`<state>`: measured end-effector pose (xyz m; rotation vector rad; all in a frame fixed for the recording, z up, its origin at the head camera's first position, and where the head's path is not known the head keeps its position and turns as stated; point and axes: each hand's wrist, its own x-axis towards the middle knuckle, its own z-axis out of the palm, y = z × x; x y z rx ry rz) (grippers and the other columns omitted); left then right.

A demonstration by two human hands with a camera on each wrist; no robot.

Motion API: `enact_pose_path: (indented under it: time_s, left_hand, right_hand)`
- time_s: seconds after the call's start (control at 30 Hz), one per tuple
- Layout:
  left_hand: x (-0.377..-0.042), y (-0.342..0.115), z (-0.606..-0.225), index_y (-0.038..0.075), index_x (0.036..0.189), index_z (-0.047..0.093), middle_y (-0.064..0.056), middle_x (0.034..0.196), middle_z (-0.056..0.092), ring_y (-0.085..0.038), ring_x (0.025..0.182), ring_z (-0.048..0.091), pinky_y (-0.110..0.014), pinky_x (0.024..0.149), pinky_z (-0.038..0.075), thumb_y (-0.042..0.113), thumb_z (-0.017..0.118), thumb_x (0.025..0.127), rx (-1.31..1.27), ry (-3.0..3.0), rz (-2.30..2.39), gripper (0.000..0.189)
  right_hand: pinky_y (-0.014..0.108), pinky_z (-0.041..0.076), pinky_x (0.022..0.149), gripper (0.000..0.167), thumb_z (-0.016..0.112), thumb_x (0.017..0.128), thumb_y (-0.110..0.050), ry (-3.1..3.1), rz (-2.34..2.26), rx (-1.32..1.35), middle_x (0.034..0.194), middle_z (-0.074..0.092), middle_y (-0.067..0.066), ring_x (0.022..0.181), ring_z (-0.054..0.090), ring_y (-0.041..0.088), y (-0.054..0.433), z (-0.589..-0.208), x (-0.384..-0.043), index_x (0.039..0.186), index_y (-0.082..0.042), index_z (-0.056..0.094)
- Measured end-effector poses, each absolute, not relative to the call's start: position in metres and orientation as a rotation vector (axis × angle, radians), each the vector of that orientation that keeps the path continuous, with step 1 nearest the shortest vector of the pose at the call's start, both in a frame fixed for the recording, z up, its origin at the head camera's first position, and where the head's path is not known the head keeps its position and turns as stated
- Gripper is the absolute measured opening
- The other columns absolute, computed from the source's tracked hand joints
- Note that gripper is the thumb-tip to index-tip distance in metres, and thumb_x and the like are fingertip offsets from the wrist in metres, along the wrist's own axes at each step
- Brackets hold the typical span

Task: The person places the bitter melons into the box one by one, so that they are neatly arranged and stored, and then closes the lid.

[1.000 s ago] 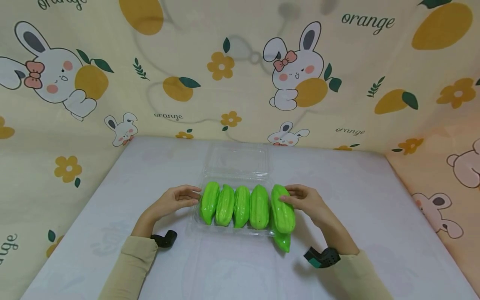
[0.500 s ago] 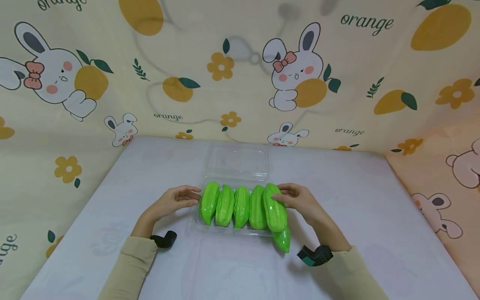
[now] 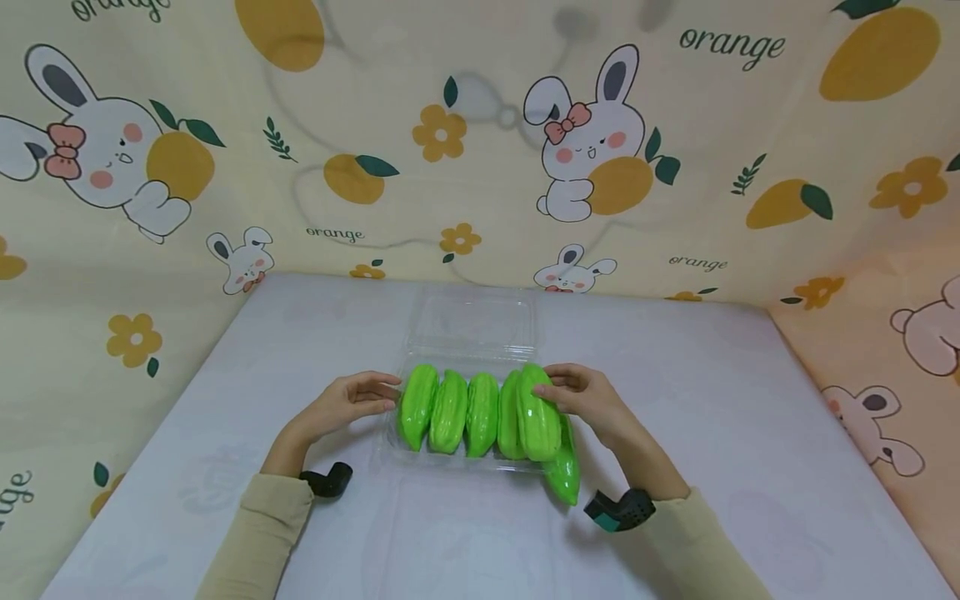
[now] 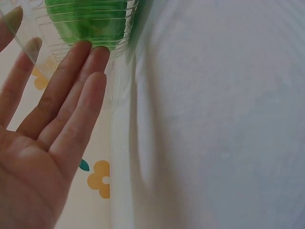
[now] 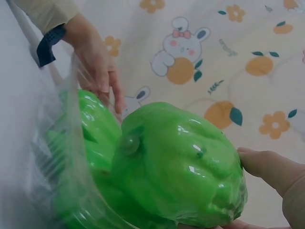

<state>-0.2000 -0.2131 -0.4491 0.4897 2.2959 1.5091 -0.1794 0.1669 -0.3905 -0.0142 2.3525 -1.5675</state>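
A clear plastic clamshell box (image 3: 480, 461) holds a row of glossy green ridged vegetables (image 3: 482, 417), long with tapered tips. My right hand (image 3: 588, 400) holds one more ridged green vegetable (image 3: 538, 421) between thumb and fingers, above the right end of the row, overlapping its neighbour. Close up in the right wrist view, this held vegetable (image 5: 186, 162) leans over the box wall, with the thumb on its side. Another green vegetable (image 3: 564, 475) pokes out past the box's front right corner. My left hand (image 3: 348, 400) has its fingers extended at the box's left wall; the fingertips (image 4: 97, 52) appear to touch it.
The box's transparent lid (image 3: 474, 325) lies folded back behind it. A white cloth covers the table (image 3: 315, 542). Behind and at the sides hangs a printed fabric backdrop (image 3: 480, 183) with rabbits and oranges. Both wrists carry black camera straps (image 3: 621, 510).
My right hand has moved left with the held vegetable, from the box's right edge to against the row. The neighbouring vegetable is now partly covered and shifted slightly left. The left hand stays in place.
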Motion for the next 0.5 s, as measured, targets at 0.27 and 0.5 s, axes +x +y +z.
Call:
enact_pose_path:
  time_s: [0.27, 0.5]
  left_hand:
    - [-0.201, -0.213, -0.449, 0.002, 0.132, 0.054, -0.024, 0.124, 0.064, -0.010, 0.105, 0.064, -0.018, 0.087, 0.051, 0.023, 0.065, 0.092, 0.513, 2.285, 1.519, 0.047]
    - [-0.201, -0.212, -0.448, 0.000, 0.132, 0.053, -0.025, 0.124, 0.063, -0.011, 0.106, 0.065, -0.017, 0.086, 0.051, 0.022, 0.065, 0.093, 0.526, 2.274, 1.523, 0.047]
  right_hand:
    - [0.025, 0.051, 0.083, 0.053, 0.068, 0.089, -0.025, 2.350, -1.598, 0.020, 0.130, 0.059, 0.021, 0.102, 0.061, 0.015, 0.157, -0.391, -0.179, 0.134, -0.001, 0.051]
    - [0.026, 0.051, 0.082, 0.053, 0.068, 0.089, -0.024, 2.329, -1.611, -0.008, 0.131, 0.058, 0.021, 0.105, 0.060, 0.018, 0.147, -0.392, -0.179, 0.133, -0.001, 0.052]
